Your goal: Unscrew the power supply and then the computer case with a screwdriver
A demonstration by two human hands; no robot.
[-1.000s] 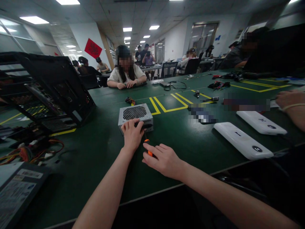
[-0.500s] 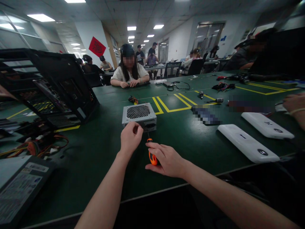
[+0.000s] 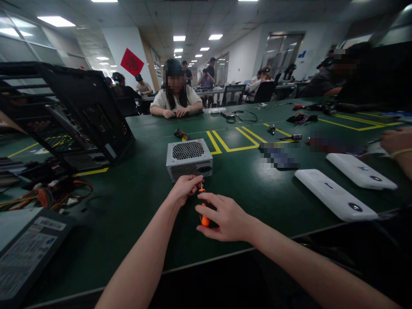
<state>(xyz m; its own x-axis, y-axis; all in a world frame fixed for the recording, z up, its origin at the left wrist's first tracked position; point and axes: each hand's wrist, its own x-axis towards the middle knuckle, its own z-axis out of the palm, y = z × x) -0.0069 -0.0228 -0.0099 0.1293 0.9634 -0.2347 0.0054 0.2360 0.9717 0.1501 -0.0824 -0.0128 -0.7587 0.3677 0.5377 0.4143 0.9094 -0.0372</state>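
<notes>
a grey metal box (image 3: pixel 189 160) sits on the green bench (image 3: pixel 128 240), well in from the near edge, with its round-holed grille facing up and its socket side towards the person. a small bunch of wires (image 3: pixel 181 134) lies just behind it. the right hand (image 3: pixel 228 219) holds an orange and black screwdriver (image 3: pixel 205 220) loosely, thumb and fingers spread around the handle, between the box and the bench's near edge. the shaft points towards the socket side of the box. the left hand (image 3: pixel 186 189) is at the front of the box, its thumb and forefinger close together at the shaft near its tip; i cannot tell whether they pinch the shaft, something small, or neither.

by the bench's left side stands a black computer case (image 3: pixel 93 118), with loose cables (image 3: pixel 48 195) in front of it and a labelled box (image 3: pixel 32 253) towards the near left corner. two white blocks, the closer one (image 3: pixel 334 195) near the bench's near edge and the other (image 3: pixel 362 171) beyond it, lie to the right. a person (image 3: pixel 189 101) sits at the bench's far edge, forearms resting on it.
</notes>
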